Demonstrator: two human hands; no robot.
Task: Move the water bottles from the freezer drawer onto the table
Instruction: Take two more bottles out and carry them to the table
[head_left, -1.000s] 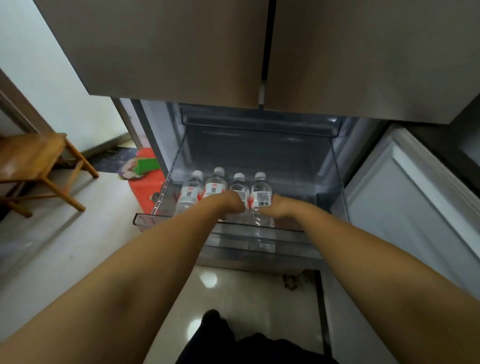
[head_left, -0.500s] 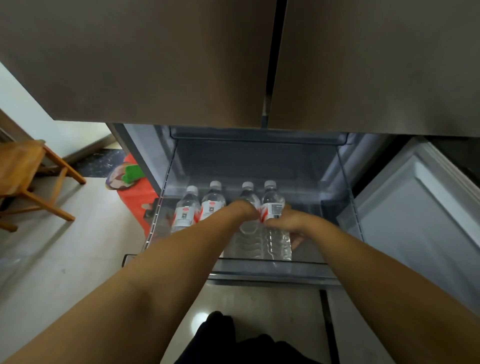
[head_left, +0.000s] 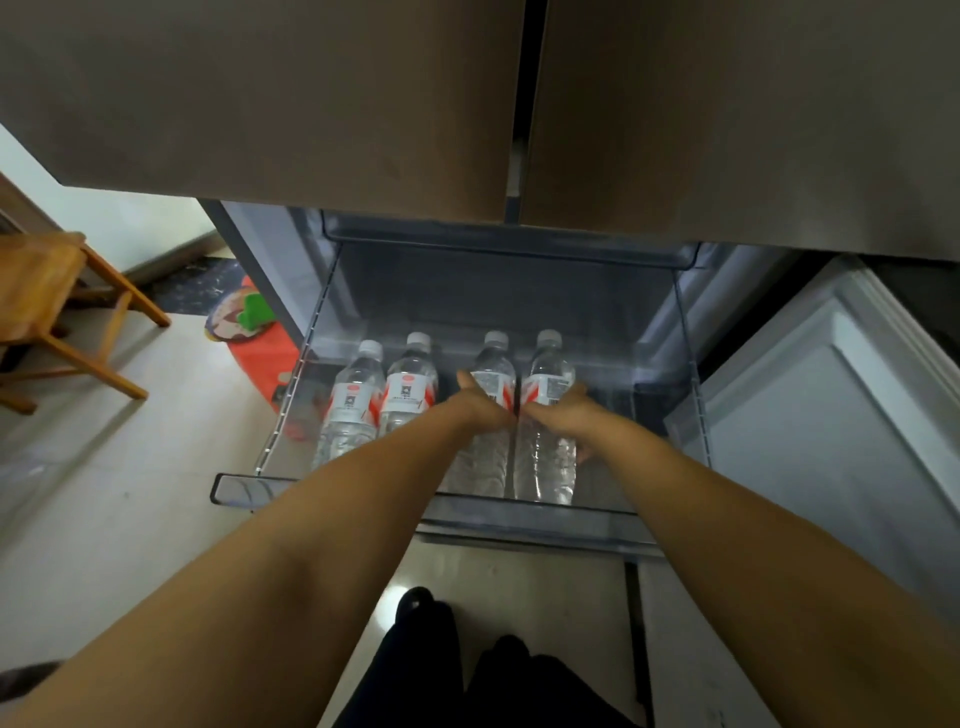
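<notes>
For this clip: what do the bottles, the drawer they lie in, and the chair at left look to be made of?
Water bottles: clear thin plastic, glossy; you see through them, with white caps and printed labels. Freezer drawer: transparent rigid plastic, probably acrylic-like; the floor shows through its front wall and its edges catch light. Chair: wood with an orange-brown, slightly shiny finish, likely varnished.

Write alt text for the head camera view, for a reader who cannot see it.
Two bare arms reach into an open freezer drawer: the left hand and right hand each grip one of four upright water bottles, the third bottle and fourth bottle from the left. A wooden chair stands far left.
</notes>
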